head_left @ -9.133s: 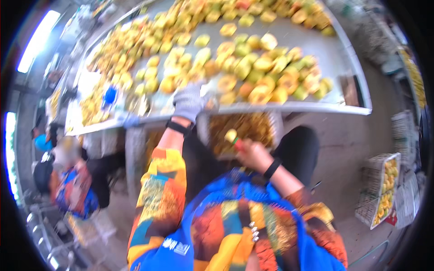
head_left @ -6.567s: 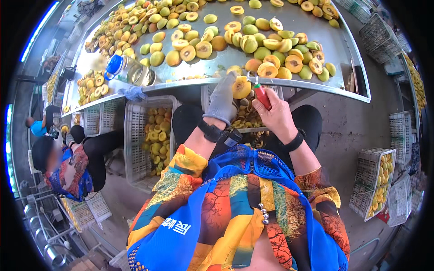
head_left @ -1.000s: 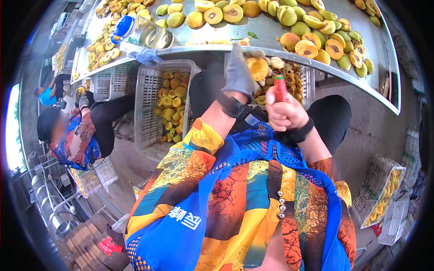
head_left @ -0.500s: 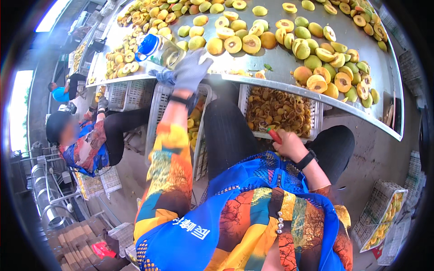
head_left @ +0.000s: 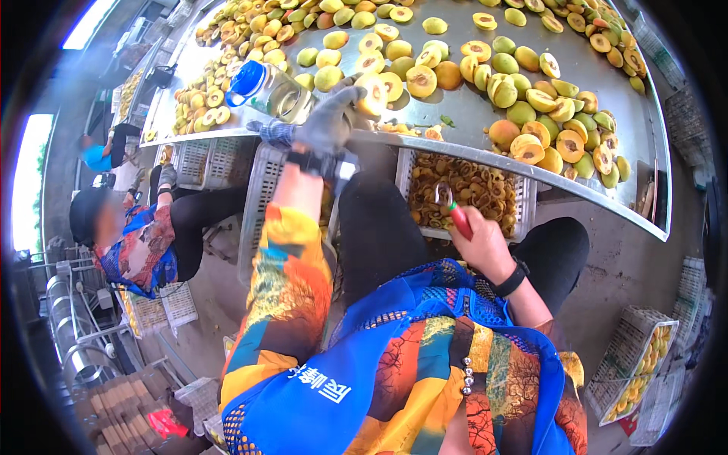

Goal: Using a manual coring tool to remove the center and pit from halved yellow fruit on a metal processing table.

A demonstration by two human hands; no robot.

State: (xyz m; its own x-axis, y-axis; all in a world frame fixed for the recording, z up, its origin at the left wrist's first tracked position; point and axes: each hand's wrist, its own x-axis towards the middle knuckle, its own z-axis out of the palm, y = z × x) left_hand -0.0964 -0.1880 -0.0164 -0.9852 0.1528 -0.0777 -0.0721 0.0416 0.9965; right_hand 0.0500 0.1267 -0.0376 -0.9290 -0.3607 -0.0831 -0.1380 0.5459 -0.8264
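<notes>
Metal tabletop (head_left: 472,125) bears many halved peaches (head_left: 527,149); near its front edge, the gloved left hand (head_left: 329,124), fingers curled, seems to grip one peach half (head_left: 373,97). Lower down, the bare right hand (head_left: 485,246) is wrapped around a red-handled loop tool (head_left: 459,220).

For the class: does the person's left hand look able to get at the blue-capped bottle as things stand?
Probably yes: the gloved left hand is right beside the bottle, with nothing visible between them, though it is at a cut fruit half it might first have to leave.
</notes>
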